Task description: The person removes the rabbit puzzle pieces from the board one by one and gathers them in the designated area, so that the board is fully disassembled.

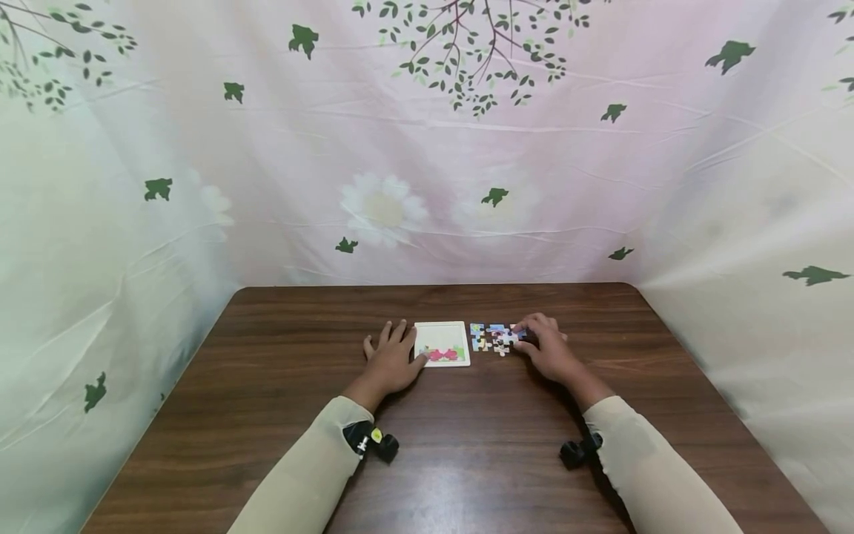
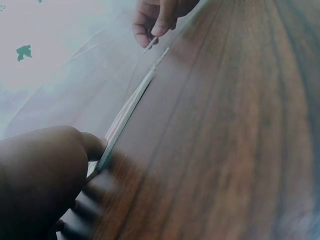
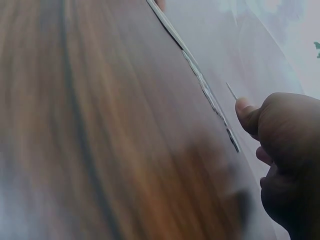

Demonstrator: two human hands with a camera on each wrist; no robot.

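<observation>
A white-rimmed puzzle tray (image 1: 442,324) lies flat on the table, with a pink and green picture along its lower part and a pale upper part. My left hand (image 1: 390,361) rests at the tray's left side, fingers spread and thumb touching its lower left edge. To the tray's right lie several loose jigsaw pieces (image 1: 477,337), mostly blue, white and yellow. Over their right end, my right hand (image 1: 550,352) pinches a thin jigsaw piece (image 3: 230,91) between thumb and fingers. That piece is raised off the table in both wrist views; its picture is hidden there.
The brown wooden table (image 1: 460,445) extends around the tray and pieces. Behind it and at both sides hangs a pale curtain (image 1: 427,163) printed with leaves, birds and flowers. Black wrist cameras (image 1: 385,448) are strapped over both sleeves.
</observation>
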